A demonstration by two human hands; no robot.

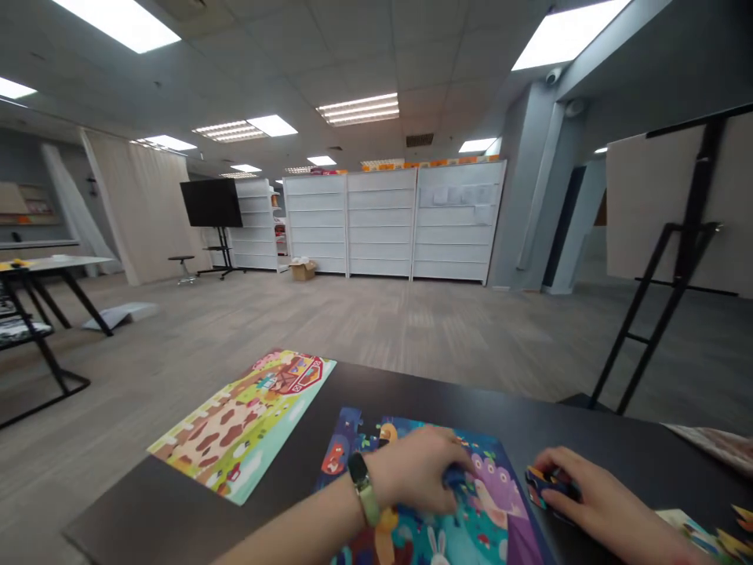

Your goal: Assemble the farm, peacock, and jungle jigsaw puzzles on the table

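Observation:
A colourful jigsaw puzzle board (471,518) with blue, purple and teal artwork lies on the dark table (176,510) in front of me. My left hand (420,471), a green band on its wrist, rests on the puzzle with fingers curled down, pressing on a dark blue piece (456,476). My right hand (594,498) lies at the puzzle's right edge, fingers closed over a small stack of loose puzzle pieces (544,484). A second finished puzzle (247,420) with green and brown artwork lies at the table's left.
More loose pieces (718,537) and a printed sheet (714,443) lie at the table's right edge. A black easel stand (664,298) rises beyond the table. Across open floor stand white shelving (388,224), a TV on a stand (210,202) and a side table (52,271).

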